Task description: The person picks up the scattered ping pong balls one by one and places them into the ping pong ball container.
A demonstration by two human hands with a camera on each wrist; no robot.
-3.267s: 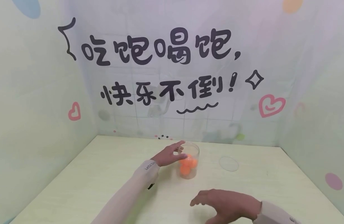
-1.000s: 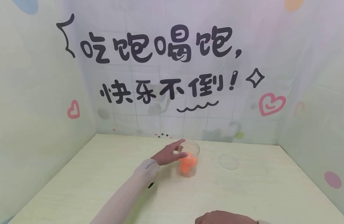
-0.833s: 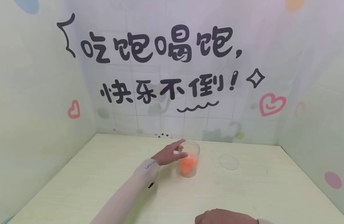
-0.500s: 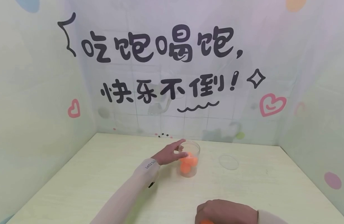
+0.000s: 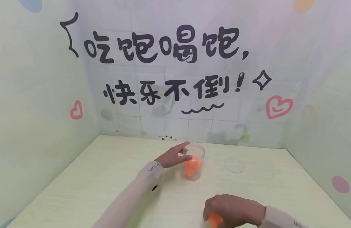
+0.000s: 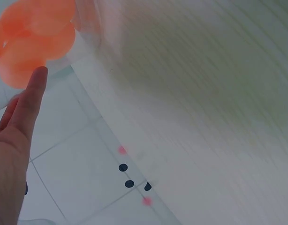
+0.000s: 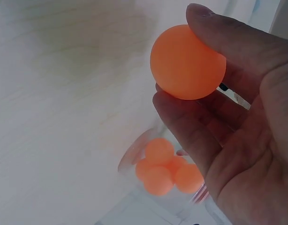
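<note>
On the table stands a clear cylindrical jar, upright and without a cover, holding several orange ping-pong balls. My left hand holds its left side, thumb in front and fingers behind. One of those fingers lies against the jar in the left wrist view. Nearer the front, my right hand pinches another orange ping-pong ball between thumb and fingertips. In the right wrist view, the jar's balls show beyond the held one.
A thin, clear round disc, resembling a lid, lies flat on the pale wooden table right of the jar. Printed curtains enclose the table at the back and on both sides.
My right hand, earlier loosely spread, dropped low at the front edge with fingers curled. It has since risen forward, an orange ping-pong ball now showing in its grip. The left hand stays at the jar.
</note>
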